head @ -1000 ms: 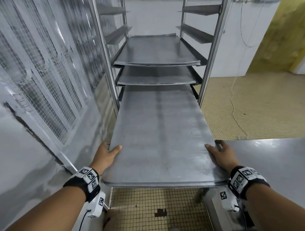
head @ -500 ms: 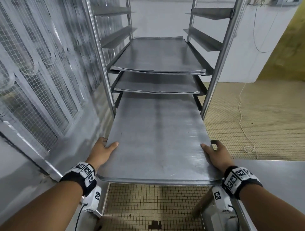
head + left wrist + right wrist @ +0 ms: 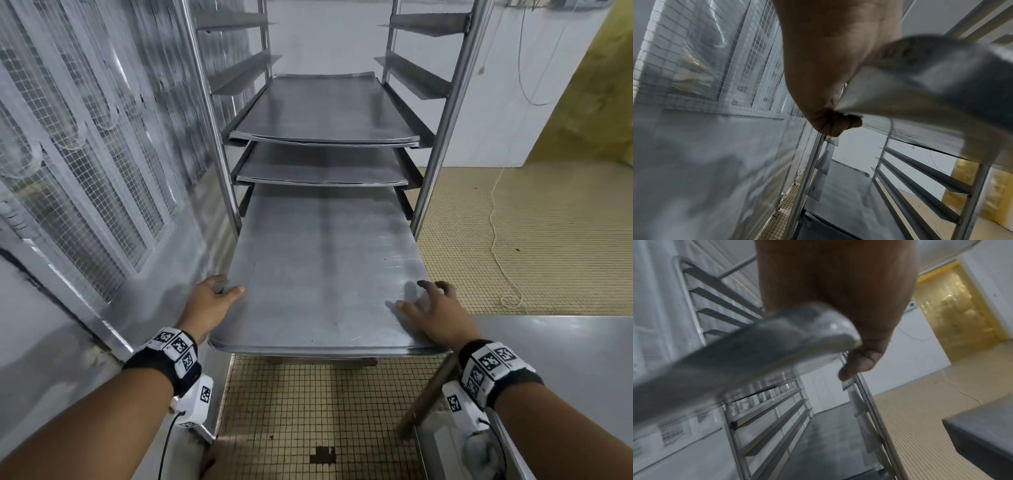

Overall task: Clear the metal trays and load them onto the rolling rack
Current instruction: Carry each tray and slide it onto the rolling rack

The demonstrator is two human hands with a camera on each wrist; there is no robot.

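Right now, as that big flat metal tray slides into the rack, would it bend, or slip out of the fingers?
The large flat grey metal tray probably stays stiff: half of it juts out of the steel rolling rack without sagging. Its smooth, shiny surface looks slippery, so the left hand gripping its edge likely matters. The right hand lies flat on top, suggesting it glides easily.

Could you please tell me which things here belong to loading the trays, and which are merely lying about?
Part of the job:
- tray being slid in
- rolling rack
- two trays already loaded
- left hand, gripping the tray
- right hand, on the tray

Lying about:
- white cord
- steel counter
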